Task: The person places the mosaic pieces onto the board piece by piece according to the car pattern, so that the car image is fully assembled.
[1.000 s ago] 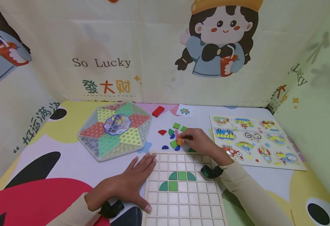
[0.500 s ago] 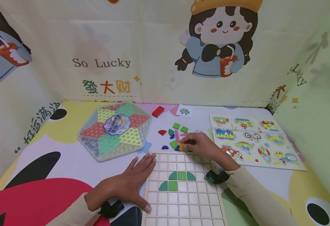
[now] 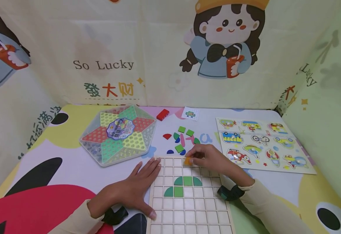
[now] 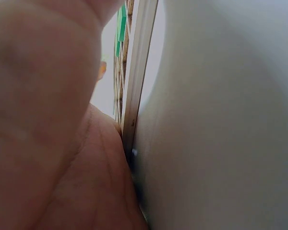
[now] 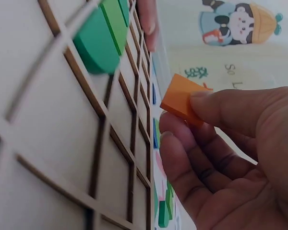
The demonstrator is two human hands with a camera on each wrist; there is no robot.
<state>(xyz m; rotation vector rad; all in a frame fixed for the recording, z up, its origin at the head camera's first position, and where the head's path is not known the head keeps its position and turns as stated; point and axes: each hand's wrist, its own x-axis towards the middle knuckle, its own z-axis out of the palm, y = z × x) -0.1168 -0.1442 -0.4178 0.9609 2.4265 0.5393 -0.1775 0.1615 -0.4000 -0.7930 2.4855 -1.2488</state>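
Observation:
My right hand (image 3: 209, 158) pinches an orange square tile (image 5: 182, 98) between thumb and fingers, over the far edge of a wooden grid board (image 3: 194, 208). My left hand (image 3: 136, 187) lies with spread, straight fingers along the board's left edge. Set in the grid are two green squares, one of them a lighter green square tile (image 3: 188, 180), and several dark green quarter-round tiles (image 3: 169, 192). In the left wrist view the palm covers much of the frame beside the board's rim (image 4: 138, 72).
Loose tiles, such as a green square (image 3: 179, 149) and a red piece (image 3: 167, 136), lie beyond the board. A pattern card (image 3: 190, 113) and red box (image 3: 162, 114) sit farther back. A hexagonal game board (image 3: 119, 136) stands left, a vehicle puzzle board (image 3: 264, 146) right.
My right hand has brought the orange tile from among the loose tiles back toward me, to the grid's far edge. The left hand stays in place.

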